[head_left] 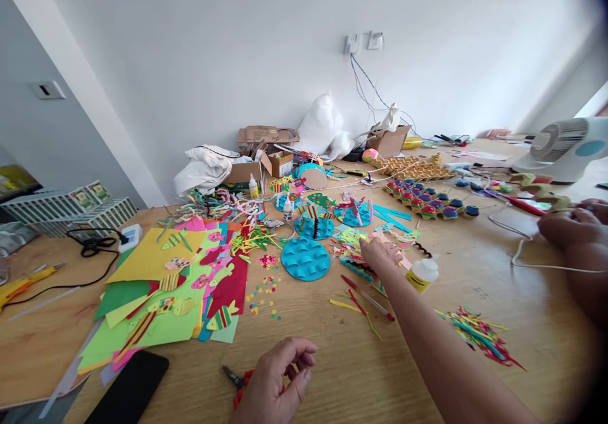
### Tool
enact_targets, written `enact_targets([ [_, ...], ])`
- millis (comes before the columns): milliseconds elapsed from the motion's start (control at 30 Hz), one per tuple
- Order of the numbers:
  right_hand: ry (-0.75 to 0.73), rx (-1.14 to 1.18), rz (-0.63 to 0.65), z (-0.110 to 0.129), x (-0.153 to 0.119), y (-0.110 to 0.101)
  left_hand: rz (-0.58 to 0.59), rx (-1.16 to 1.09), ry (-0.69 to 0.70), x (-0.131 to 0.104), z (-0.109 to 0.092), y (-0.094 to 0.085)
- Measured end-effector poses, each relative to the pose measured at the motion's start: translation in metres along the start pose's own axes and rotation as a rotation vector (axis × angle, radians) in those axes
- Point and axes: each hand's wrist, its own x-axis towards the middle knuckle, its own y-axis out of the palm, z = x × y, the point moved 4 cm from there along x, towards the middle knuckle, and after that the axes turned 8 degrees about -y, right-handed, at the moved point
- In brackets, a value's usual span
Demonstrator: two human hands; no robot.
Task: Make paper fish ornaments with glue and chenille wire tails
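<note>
Yellow-green paper scraps point(350, 239) lie mid-table, right of the blue disc point(305, 259). The right hand point(380, 252) is reaching into them; can't tell if it's pinching any. The left hand point(282, 376) is loosely half-open by the scissors point(232, 376). Biggest risk imo: the glue bottle point(422, 276) beside that right forearm, since a careless sideways swing could tip it.

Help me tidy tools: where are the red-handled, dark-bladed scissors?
In the head view, the scissors lie on the wooden table at the bottom, left of centre, partly hidden by the left hand.
</note>
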Motion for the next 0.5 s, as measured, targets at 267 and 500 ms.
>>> enact_targets([
  [267,0.048,-0.06,0.069,-0.003,0.012,0.014,0.034,0.045,-0.003,0.0,0.01,-0.009],
  [500,-0.069,-0.066,0.073,0.015,0.002,0.015,0.035,0.034,-0.014,-0.001,0.012,-0.011],
])
